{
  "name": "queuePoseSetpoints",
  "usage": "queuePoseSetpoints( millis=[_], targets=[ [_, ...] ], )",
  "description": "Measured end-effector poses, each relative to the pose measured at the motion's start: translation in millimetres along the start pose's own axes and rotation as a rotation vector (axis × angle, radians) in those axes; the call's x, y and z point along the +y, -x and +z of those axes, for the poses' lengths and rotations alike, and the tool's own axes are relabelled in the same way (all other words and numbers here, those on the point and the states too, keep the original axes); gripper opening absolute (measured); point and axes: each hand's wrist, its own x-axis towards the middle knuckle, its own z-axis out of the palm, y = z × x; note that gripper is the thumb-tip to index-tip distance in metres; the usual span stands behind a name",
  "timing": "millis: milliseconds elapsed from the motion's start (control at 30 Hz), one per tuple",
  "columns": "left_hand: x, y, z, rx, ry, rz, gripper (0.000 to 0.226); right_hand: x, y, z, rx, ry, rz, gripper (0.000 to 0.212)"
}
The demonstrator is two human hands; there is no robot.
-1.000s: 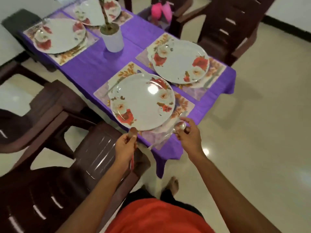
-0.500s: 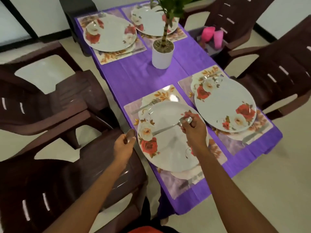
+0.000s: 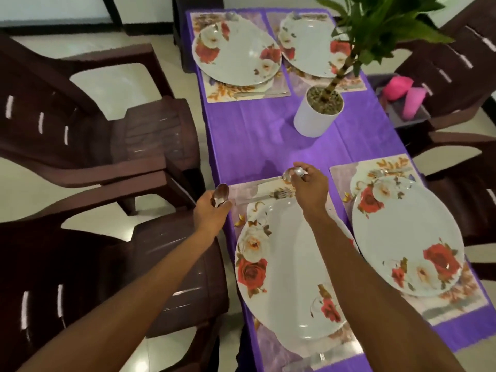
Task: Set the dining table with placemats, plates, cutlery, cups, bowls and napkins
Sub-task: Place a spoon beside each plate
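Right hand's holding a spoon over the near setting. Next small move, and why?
Probably lower the spoon onto the placemat beside the fork and let go: the right hand pinches it just above that strip, past the plate.

Glossy plates (image 3: 284,267), shiny metal spoons (image 3: 220,196), purple cloth tablecloth (image 3: 255,135), glossy plastic chairs (image 3: 112,140)

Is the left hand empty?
No, the left hand grips a spoon, whose bowl sticks up above the fingers.

Purple cloth (image 3: 249,135) is free between near plate (image 3: 284,277) and far plate (image 3: 236,52) (potted plant (image 3: 314,119) intrudes).
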Motion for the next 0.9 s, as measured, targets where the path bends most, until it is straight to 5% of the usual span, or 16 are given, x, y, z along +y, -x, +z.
queuePoseSetpoints(
  millis=[900],
  targets=[
    [5, -31, 28, 0.038, 0.005, -0.062, 0.016, 35, -36, 16, -0.246, 0.374, -0.129, 0.027]
  ],
)
